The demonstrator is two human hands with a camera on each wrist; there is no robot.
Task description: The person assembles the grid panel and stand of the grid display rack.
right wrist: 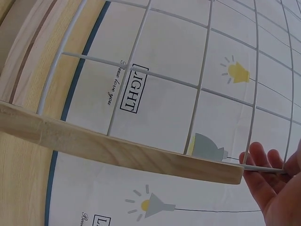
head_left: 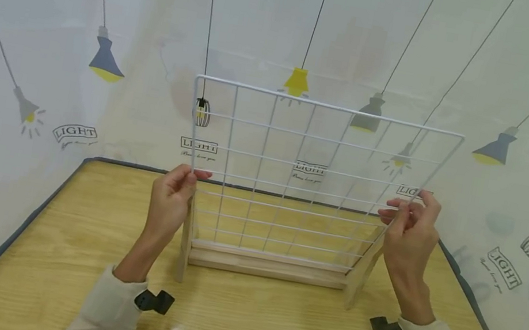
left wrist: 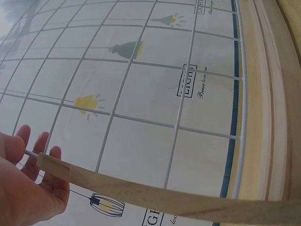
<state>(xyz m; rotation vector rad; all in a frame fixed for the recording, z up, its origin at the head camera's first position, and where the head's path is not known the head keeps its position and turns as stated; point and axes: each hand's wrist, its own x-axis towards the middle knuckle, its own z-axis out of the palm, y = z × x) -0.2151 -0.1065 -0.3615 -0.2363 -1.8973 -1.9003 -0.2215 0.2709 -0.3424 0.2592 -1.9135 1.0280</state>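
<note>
A white wire grid panel [head_left: 307,134] stands upright, its lower edge at the wooden base bar [head_left: 268,268] of a stand. Two wooden side posts, the left post [head_left: 186,239] and the right post [head_left: 364,269], flank the panel. My left hand [head_left: 170,199] pinches the panel's left edge wire between thumb and fingers, right at the top of the left post. On the other side my right hand [head_left: 410,236] pinches the right edge wire, just above the right post. In the wrist views, the fingers [left wrist: 42,146] curl behind the wire, close to the post ends.
The stand rests on a light wood-grain table [head_left: 87,252]. Behind and at both sides hangs a white cloth [head_left: 137,109] printed with lamps and LIGHT lettering, its blue lower border [head_left: 29,219] along the table edges. Dark wrist devices [head_left: 154,301] sit at both sleeves.
</note>
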